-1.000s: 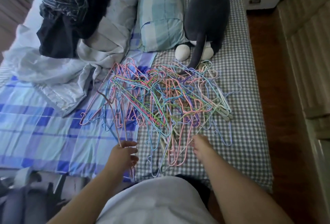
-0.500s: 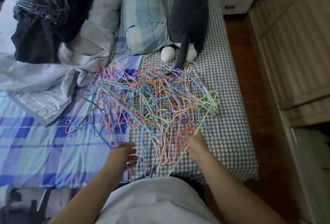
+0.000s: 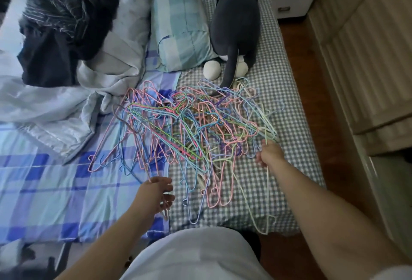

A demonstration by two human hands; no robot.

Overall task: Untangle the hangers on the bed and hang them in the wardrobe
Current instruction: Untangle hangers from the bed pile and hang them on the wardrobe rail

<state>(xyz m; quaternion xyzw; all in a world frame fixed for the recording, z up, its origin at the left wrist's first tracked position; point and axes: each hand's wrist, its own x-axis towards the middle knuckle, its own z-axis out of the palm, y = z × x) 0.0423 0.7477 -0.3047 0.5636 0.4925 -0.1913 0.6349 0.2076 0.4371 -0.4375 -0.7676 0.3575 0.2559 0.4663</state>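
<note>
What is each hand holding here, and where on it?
The left hand grips a pinkish hanger by a wire end; the right hand grips a pale yellow-green hanger along a wire edge.

A home bedroom: a bed [image 3: 278,92] with checked sheets fills the frame, a pillow [image 3: 180,30] and crumpled clothes [image 3: 64,25] at upper left.
</note>
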